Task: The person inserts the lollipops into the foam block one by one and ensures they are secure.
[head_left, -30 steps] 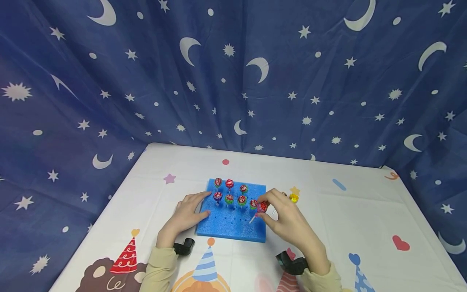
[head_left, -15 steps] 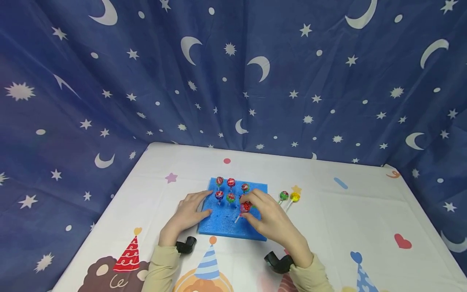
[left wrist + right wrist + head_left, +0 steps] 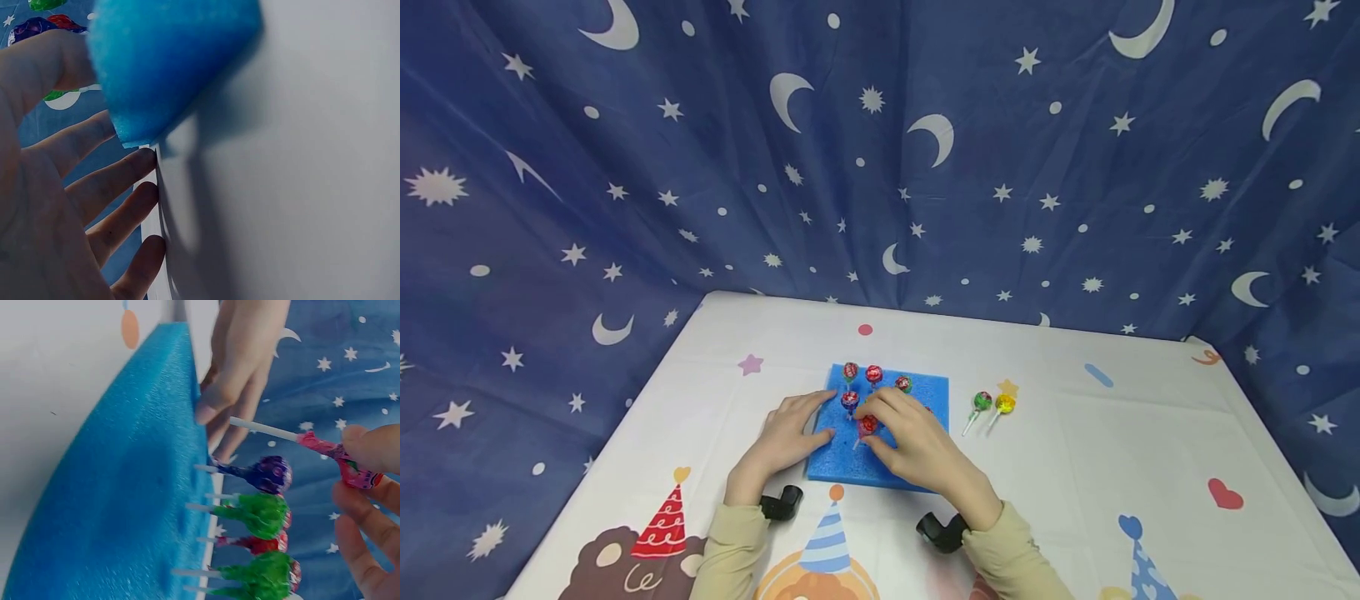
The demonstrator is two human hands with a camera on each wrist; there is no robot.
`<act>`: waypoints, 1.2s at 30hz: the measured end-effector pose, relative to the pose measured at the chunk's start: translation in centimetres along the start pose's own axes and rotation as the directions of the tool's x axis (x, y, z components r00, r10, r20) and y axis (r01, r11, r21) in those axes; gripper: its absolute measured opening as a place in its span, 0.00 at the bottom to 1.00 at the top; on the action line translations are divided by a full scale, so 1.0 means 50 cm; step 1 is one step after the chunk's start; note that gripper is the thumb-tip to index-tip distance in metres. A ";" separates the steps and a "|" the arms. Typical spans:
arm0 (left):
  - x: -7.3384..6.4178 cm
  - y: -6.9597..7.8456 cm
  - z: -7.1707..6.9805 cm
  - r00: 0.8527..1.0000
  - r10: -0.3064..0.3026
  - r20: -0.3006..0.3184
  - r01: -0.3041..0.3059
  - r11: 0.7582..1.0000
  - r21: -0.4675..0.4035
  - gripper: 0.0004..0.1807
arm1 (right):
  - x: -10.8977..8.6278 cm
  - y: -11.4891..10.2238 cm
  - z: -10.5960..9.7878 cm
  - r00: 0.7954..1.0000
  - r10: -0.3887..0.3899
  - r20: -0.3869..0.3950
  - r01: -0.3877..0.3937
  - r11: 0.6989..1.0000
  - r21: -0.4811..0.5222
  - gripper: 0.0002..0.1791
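Note:
My right hand (image 3: 919,442) pinches a pink-red wrapped lollipop (image 3: 868,425) by its head, above the blue foam block (image 3: 857,471). In the right wrist view, the stick of this lollipop (image 3: 322,445) points toward the foam, its tip apart from it. Several lollipops stand upright with their sticks in the foam, among them a purple one (image 3: 270,474) and a green one (image 3: 261,515); my right hand hides some of them in the head view. Along the block's left edge rests my left hand (image 3: 784,437), fingers spread, thumb and forefinger touching the foam.
On the cloth right of the foam lie a green-and-red lollipop (image 3: 982,401) and a yellow lollipop (image 3: 1004,404). The white printed tablecloth (image 3: 1112,467) reaches back to a blue curtain (image 3: 970,208) with moons and stars.
My right hand has carried the pink-red lollipop leftward across the foam, from its right edge to near the middle. The two loose lollipops have come into full view. My left hand has stayed put.

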State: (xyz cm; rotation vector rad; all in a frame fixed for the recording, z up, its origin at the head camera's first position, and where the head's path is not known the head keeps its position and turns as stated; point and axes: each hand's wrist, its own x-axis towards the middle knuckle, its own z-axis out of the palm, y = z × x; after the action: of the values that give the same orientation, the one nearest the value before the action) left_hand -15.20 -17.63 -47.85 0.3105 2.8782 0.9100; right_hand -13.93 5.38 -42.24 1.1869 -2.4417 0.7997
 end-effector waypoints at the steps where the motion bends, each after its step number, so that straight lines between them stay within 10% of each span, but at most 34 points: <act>1: 0.000 0.000 0.000 1.000 0.000 -0.001 0.000 1.000 0.003 0.32 | 0.002 0.000 0.003 1.000 -0.003 0.003 0.003 1.000 0.003 0.16; 36: -0.005 0.003 0.001 1.000 0.002 -0.023 -0.003 1.000 -0.021 0.32 | 0.023 0.010 0.057 0.992 -0.122 0.008 0.122 0.990 -0.074 0.15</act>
State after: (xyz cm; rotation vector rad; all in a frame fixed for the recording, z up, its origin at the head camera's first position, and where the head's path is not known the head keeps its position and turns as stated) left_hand -14.92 -17.54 -47.79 0.3035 2.8876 0.9499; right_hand -15.13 3.19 -44.10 1.2963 -2.3530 0.6667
